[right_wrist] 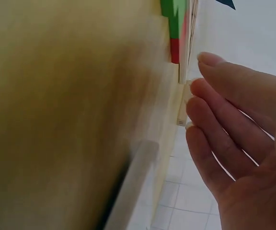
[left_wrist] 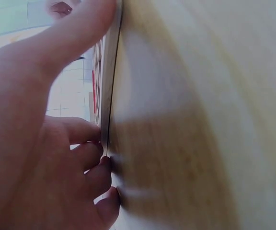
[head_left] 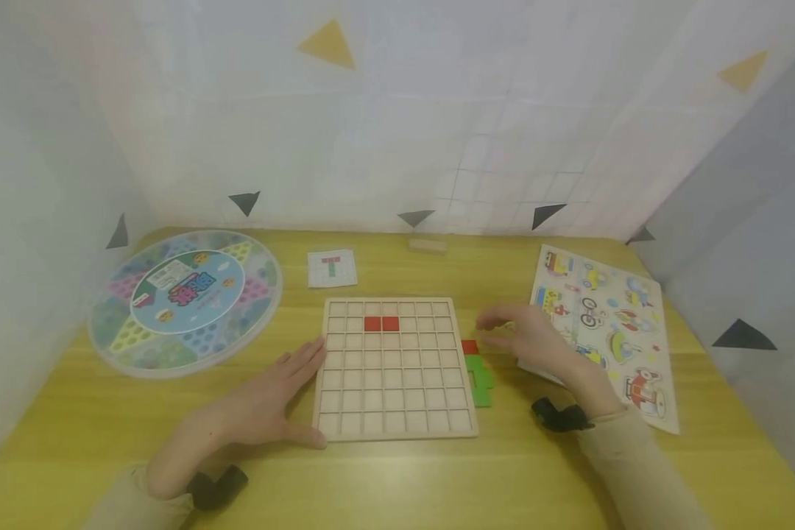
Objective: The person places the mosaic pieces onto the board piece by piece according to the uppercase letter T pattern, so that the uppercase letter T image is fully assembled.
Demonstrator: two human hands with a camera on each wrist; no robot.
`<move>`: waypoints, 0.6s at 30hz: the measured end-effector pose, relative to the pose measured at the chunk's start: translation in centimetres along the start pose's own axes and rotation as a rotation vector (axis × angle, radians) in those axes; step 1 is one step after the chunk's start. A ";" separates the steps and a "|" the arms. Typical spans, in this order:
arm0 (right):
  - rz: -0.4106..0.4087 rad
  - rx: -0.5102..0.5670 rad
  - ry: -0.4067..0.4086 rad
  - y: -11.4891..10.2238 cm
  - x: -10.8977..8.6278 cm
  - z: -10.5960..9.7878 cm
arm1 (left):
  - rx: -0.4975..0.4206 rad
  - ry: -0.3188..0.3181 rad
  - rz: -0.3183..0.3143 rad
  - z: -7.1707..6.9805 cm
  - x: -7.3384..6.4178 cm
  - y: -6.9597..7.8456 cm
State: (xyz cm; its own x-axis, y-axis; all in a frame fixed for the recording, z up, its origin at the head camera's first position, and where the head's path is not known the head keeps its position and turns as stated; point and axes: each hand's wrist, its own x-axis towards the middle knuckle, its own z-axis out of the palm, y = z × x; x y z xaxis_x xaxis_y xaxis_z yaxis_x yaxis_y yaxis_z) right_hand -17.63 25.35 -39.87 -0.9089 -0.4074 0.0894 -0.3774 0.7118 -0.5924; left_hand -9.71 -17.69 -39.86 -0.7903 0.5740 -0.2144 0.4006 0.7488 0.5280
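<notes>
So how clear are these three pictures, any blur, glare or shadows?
Head view: hazy overall, with pale glare on the near tabletop; left wrist view: pale glare and brown shadow across the tabletop beside the left hand; right wrist view: picture board edge blurred, dark shadow along it.

A play or game nook, though whether in a home or elsewhere is hard to tell: pale, triangle-patterned sheeting [head_left: 397, 110] walls the wood-grain tabletop [head_left: 397, 486] at twelve o'clock; a round game board [head_left: 185, 298] lies near ten, a picture puzzle [head_left: 606, 331] near two.
</notes>
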 end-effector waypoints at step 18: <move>-0.017 -0.049 -0.062 0.4 0.0 0.5 | 0.013 0.000 0.006 0.2 0.1 -0.3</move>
State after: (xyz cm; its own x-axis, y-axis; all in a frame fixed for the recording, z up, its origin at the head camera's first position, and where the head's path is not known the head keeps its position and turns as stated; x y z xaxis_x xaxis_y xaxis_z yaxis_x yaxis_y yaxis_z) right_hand -17.65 25.37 -40.47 -0.8903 -0.4527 0.0486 -0.4019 0.7313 -0.5510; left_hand -9.83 -17.75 -40.20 -0.7880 0.5784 -0.2110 0.4114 0.7497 0.5184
